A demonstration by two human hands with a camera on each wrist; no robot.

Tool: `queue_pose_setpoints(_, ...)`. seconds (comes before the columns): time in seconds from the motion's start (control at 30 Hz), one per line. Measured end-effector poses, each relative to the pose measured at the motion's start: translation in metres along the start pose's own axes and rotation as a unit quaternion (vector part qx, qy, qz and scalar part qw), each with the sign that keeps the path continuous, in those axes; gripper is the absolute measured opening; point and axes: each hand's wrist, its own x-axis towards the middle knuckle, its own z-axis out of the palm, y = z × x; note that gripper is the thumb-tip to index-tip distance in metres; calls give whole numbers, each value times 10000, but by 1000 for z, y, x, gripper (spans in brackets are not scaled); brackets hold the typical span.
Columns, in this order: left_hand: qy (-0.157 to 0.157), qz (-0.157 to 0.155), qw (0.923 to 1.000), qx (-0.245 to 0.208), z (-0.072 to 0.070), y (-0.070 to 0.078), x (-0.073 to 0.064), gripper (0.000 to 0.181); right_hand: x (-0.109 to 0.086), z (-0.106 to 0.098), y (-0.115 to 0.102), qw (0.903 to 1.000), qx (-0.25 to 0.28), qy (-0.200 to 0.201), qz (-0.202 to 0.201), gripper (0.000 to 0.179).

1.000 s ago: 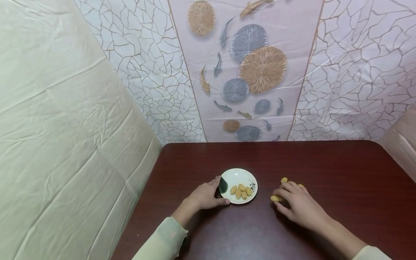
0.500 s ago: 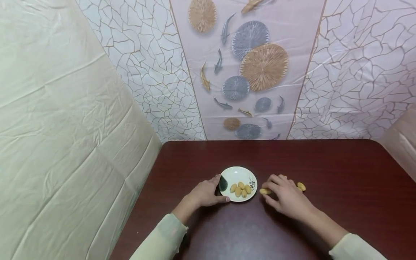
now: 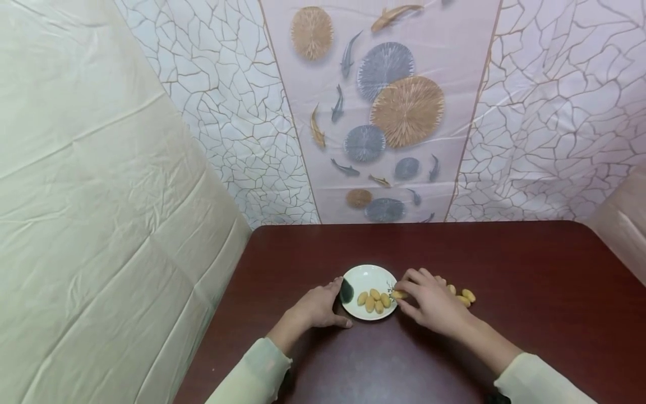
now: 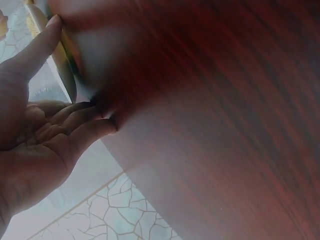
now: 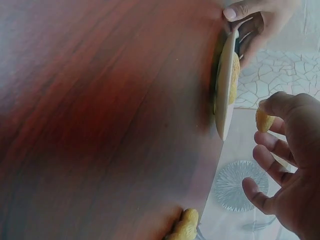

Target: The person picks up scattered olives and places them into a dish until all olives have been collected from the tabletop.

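Yellow, rough-shelled oblong peanut [image 3: 400,294] above the right rim of the round white glazed plate [image 3: 367,276]

The right hand [image 3: 430,301] pinches it between thumb and finger, long axis roughly left-right; the left hand [image 3: 318,307], thumb and fingers spread, is farther off, at the left rim

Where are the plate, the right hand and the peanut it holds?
Plate [image 3: 370,277]: head view, bare upper surface.
Right hand [image 3: 434,302]: head view, back of hand.
Peanut [image 5: 263,121]: right wrist view, middle of visible shell.
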Motion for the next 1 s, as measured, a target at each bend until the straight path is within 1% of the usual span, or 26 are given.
queue_pose_setpoints(0.1, 8, -21, 10000, 25, 0, 1, 0, 118, 2, 1, -1, 10000, 22, 12, -12, 17)
queue_pose_setpoints(0.33, 60, 1, 10000, -7, 2, 3, -1, 118, 3, 6, -2, 9999, 41, -119, 97, 16)
queue_pose_setpoints(0.57, 254, 117, 9996, 6, 4, 1, -1, 116, 5, 12, -2, 9999, -11, -77, 93, 17)
queue_pose_setpoints(0.77, 274, 69, 9996, 64, 7, 0, 0, 113, 10, 18, -1, 9999, -1, -59, 84, 19)
queue_pose_setpoints(1.0, 256, 68, 9996, 58, 7, 1, 0, 112, 14, 20, 1, 9992, -98, -270, 277, 19)
